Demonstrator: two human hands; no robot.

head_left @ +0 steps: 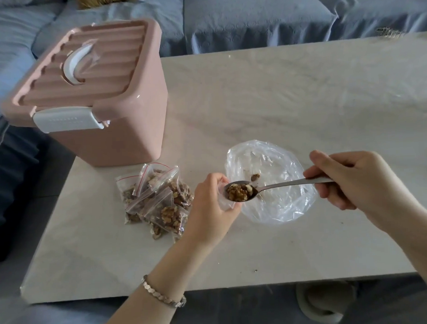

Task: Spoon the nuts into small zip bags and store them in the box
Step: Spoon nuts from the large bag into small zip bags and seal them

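Pink plastic box [114, 131], ribbed lid [83, 69] on and white latch [68, 118] at its front, stands at the far left corner of the pale marbled surface [290, 98]; I use it as the landmark.

Just in front of the box, off its right front corner, I see a pile of filled zip bags [158, 202], each holding walnut pieces, some with a red stripe at the seal.

Further right of the box than that pile, a large clear plastic bag [277, 203] lies flattened on the surface, and one nut piece [255, 177] lies on it.

Between the pile and the clear bag is the left hand [209, 208], with a bracelet [164, 294] at the wrist. Its fingers are curled round a small zip bag [225, 204], of which only a fold of plastic shows below the fingers.

Farthest from the box is the right hand [353, 178], fingers and thumb pinching the handle end of a metal spoon [278, 185].

The spoon points back toward the box, and its bowl is heaped with nuts [237, 192]. The bowl sits right at the left hand's fingers, above the small zip bag. I cannot tell whether the bowl touches the bag.

Behind the box runs a blue sofa [251, 15].
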